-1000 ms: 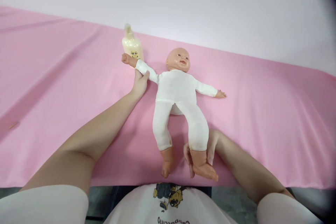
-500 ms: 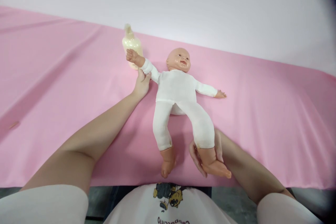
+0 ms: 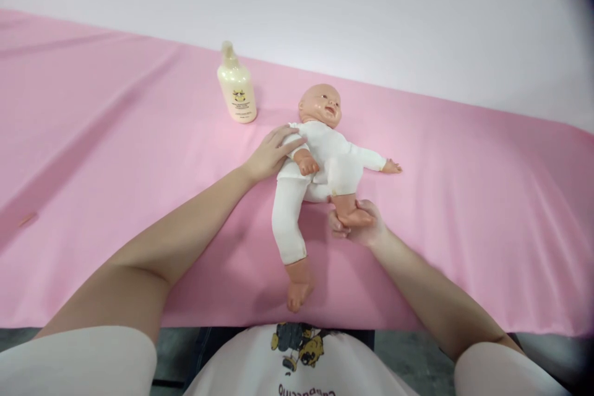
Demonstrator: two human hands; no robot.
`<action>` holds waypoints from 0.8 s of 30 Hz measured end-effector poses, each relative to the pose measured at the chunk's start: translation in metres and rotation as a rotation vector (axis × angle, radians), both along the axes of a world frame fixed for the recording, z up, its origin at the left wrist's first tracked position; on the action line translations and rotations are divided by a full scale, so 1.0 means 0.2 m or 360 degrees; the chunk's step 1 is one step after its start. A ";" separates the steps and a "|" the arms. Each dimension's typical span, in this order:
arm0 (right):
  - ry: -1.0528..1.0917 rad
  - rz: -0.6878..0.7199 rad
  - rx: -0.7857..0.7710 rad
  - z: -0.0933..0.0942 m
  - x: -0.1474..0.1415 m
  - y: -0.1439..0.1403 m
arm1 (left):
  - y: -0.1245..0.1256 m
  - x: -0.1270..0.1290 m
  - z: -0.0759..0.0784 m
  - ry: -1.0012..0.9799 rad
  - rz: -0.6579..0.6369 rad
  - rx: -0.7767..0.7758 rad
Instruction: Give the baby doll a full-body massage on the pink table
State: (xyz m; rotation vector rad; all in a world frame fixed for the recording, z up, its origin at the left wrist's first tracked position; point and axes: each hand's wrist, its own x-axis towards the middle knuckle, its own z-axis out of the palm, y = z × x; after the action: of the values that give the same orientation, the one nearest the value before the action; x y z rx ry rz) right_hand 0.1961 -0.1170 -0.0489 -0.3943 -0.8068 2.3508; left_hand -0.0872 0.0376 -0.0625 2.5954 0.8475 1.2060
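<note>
A baby doll (image 3: 320, 142) in a white suit lies on its back, head away from me. My left hand (image 3: 273, 151) lies along the doll's bent arm (image 3: 304, 150), its fingers over the upper arm, holding it folded across the chest. The doll's small fist rests near its belly. My right hand (image 3: 364, 226) is closed round the ankle of the doll's other leg (image 3: 346, 201), which is bent up with the knee toward the belly. Part of my right palm is hidden behind the foot. The doll's straight leg (image 3: 290, 223) points toward me.
A cream pump bottle (image 3: 237, 90) with a bee-like picture stands to the left of the doll's head. Pink cloth (image 3: 139, 154) covers the table, with a white surface (image 3: 297, 6) behind it. A small brownish piece (image 3: 26, 219) lies at the far left.
My left hand has brought the doll's arm from stretched out beside the bottle to across the chest. My right hand has pushed the leg from straight to bent, up toward the belly.
</note>
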 end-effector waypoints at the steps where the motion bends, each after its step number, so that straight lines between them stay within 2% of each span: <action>1: -0.0102 -0.0090 -0.0079 0.01 0.00 0.01 | 0.00 0.01 0.00 0.0007 -0.0008 -0.0007; 5: -0.0269 -0.0254 -0.0203 0.03 -0.02 0.03 | -0.01 0.02 0.02 -0.0096 -0.0023 -0.0087; 12: -0.0241 -0.0226 -0.0181 0.02 -0.02 0.02 | -0.01 0.01 0.04 -0.0072 -0.0028 -0.0119; 20: -0.0176 0.0005 -0.0044 0.01 -0.01 -0.02 | -0.01 -0.01 0.04 -0.0190 0.0002 -0.0147; 24: -0.0058 0.0326 0.0083 -0.02 0.01 -0.02 | 0.03 -0.03 -0.02 -0.0511 0.0143 -0.0328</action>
State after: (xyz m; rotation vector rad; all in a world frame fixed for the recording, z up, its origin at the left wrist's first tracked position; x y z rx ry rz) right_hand 0.1971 -0.1204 -0.0525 -0.3474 -0.9635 2.5109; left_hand -0.0930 0.0432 -0.0656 2.1478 0.9680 1.4258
